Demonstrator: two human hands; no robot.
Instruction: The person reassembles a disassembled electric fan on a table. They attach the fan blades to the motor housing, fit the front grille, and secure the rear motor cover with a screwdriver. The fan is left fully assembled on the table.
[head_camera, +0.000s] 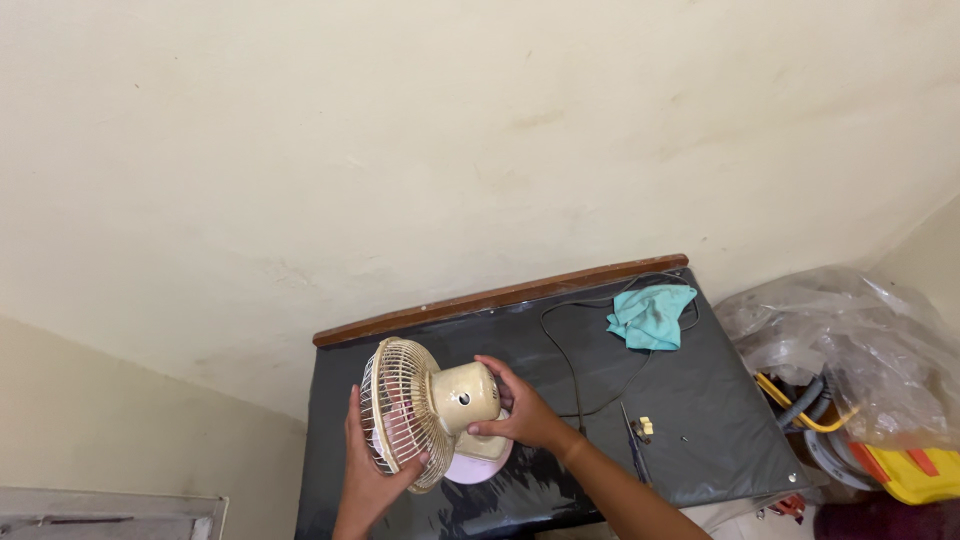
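Observation:
A small cream table fan (432, 405) with a wire cage stands on a pale pink round base (478, 466) on a dark covered table (700, 410). My left hand (368, 470) grips the lower rim of the cage from the left. My right hand (520, 405) wraps around the rounded motor housing at the fan's back. The fan's black cord (565, 360) loops across the table behind it.
A crumpled teal cloth (652, 315) lies at the table's far right. A screwdriver (634, 447) and a small pale plug (645, 428) lie right of my forearm. A clear plastic bag (850, 345) with yellow and grey items stands off the right edge. A cream wall rises behind.

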